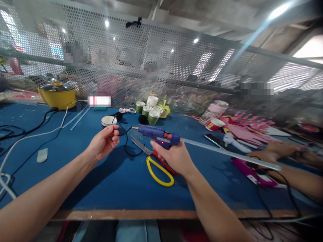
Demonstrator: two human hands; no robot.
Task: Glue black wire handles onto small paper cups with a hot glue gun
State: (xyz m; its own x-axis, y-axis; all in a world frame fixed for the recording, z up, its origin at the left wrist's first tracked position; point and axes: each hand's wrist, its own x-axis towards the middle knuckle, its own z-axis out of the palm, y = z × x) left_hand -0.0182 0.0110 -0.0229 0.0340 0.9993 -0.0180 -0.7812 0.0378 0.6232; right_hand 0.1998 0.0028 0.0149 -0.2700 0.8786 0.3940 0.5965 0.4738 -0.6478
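Note:
My right hand (pixel 174 156) grips a blue hot glue gun (pixel 158 135) above the blue table, nozzle pointing left, a long clear glue stick (pixel 227 153) trailing out to the right. My left hand (pixel 104 142) is raised left of the nozzle, fingers curled and pinched together; what they hold is too small to make out. Scissors with yellow and red handles (pixel 155 161) lie on the table under the gun. A black cord (pixel 126 141) loops between the hands.
Green-wrapped paper cups (pixel 150 112) and a dark cup (pixel 109 121) stand behind. A yellow pot (pixel 58 94) sits far left with cables. Another person's arms (pixel 285 151) rest at right near pink cutouts (pixel 242 129), a jar (pixel 214 112) and a phone. A mesh screen backs the table.

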